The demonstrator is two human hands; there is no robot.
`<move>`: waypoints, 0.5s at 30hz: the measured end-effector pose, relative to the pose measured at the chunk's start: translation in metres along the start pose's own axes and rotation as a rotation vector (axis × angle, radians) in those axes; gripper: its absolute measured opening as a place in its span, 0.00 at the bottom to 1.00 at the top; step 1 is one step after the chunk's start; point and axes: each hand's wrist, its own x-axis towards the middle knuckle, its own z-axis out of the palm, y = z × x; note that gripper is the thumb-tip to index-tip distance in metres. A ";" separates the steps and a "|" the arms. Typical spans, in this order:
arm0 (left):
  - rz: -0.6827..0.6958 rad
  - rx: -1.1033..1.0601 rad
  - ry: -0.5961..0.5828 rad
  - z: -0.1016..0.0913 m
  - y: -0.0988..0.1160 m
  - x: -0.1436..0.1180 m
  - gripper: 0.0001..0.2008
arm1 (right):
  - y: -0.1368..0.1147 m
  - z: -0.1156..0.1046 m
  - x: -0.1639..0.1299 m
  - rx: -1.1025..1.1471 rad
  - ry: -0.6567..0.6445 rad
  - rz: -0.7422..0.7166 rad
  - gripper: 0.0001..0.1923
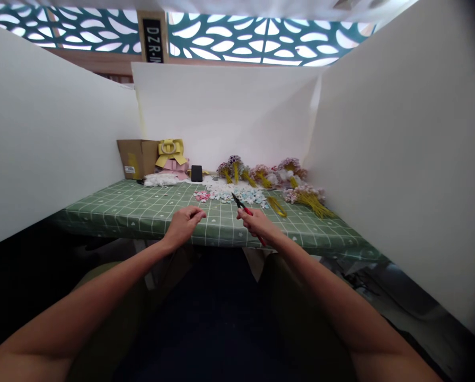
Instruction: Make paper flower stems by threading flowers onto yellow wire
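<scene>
From the head view, both forearms are seen stretched forward over the near edge of the bench (142, 209), which is covered by a green checked cloth. The right hand (257, 222) is closed around the red handles of a pair of pliers (243, 208); the dark nose of the tool is pointed up and away from the hand, toward the left. The lower end of a red handle is seen poking out below the hand, past the bench edge.

The left hand (184, 223) is held just beside the right one, a small gap being left between them. Its fingers are curled in, with thumb and fingertips pinched together; whether anything thin is gripped there cannot be told.

Just beyond the pliers' tip, a scatter of small paper flowers (229, 194) in white, pink and pale blue is spread on the cloth. Further off and to the right of the right hand, bunches of flowers on yellow stems (307, 199) are laid down. Well beyond the left hand, a cardboard box (138, 157) is set against the back panel, with a yellow bow-like piece (170, 151) just beside it and a small black object (196, 173) standing nearby. White panels (400, 159) are stood around the bench on three sides.
</scene>
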 end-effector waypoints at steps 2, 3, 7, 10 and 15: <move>-0.002 -0.007 0.007 0.001 -0.001 0.000 0.12 | 0.000 -0.001 0.000 -0.020 -0.007 -0.028 0.22; 0.009 0.000 0.011 0.002 -0.001 -0.001 0.12 | 0.000 -0.001 0.000 -0.037 -0.009 -0.040 0.22; 0.079 0.025 0.024 0.003 0.001 -0.002 0.12 | 0.001 0.001 0.000 -0.111 -0.018 -0.060 0.22; 0.089 0.025 0.027 0.003 0.002 -0.003 0.12 | 0.001 0.002 0.000 -0.092 -0.008 -0.030 0.23; 0.044 0.018 -0.004 0.000 0.003 -0.004 0.14 | -0.002 0.003 -0.002 0.045 -0.004 0.061 0.21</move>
